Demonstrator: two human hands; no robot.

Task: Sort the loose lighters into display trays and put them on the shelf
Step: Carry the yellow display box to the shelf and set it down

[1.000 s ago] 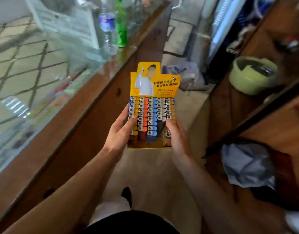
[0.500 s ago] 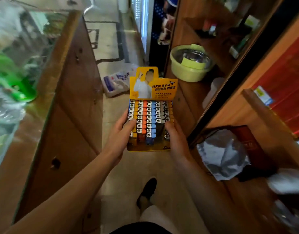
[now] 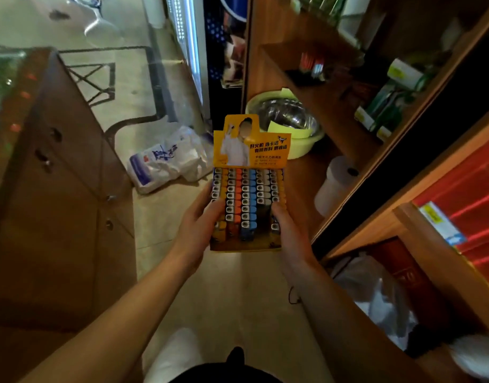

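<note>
Both hands grip one yellow cardboard display tray (image 3: 249,205) of lighters (image 3: 244,200): my left hand (image 3: 199,225) on its left edge, right hand (image 3: 289,233) on its right. I hold it mid-aisle above pale floor (image 3: 232,294), between wooden bench (image 3: 58,217) and wooden shelf (image 3: 329,111).

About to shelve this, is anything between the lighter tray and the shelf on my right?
Partly. The tray, held by both hands, has open air toward the shelf, but a green basin and a paper roll already occupy that board.
</note>
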